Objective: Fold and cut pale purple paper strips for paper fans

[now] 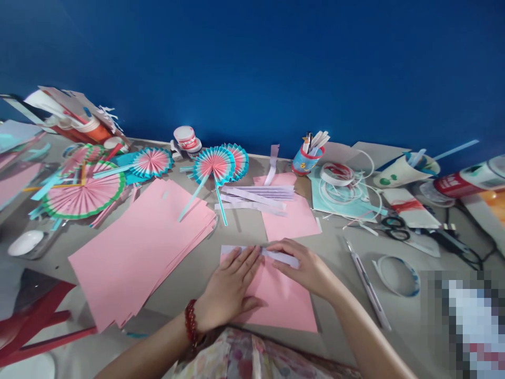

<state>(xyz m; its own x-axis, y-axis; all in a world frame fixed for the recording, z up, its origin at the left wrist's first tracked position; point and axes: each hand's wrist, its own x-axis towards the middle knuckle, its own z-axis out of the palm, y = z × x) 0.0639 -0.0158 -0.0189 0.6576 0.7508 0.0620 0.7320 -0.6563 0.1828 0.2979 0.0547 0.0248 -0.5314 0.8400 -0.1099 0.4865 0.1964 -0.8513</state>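
A pink sheet (282, 302) lies on the table just in front of me, with a pale lilac strip (284, 257) along its far edge. My left hand (236, 284) is spread flat over the strip and sheet, fingers pointing away from me. On the right, my right hand (305, 266) curves over the strip, its thumb and fingers apart around it; the fingertips rest near my left fingers. Beyond them, folded lilac strips (260, 196) lie across another pink sheet (294, 216).
Pink sheets (145, 247) are stacked at left, beside pleated paper fans (84, 189). A utility knife (367, 284), a tape roll (397, 276) and scissors (395, 229) lie at right. A pen cup (305, 159) stands near the blue wall.
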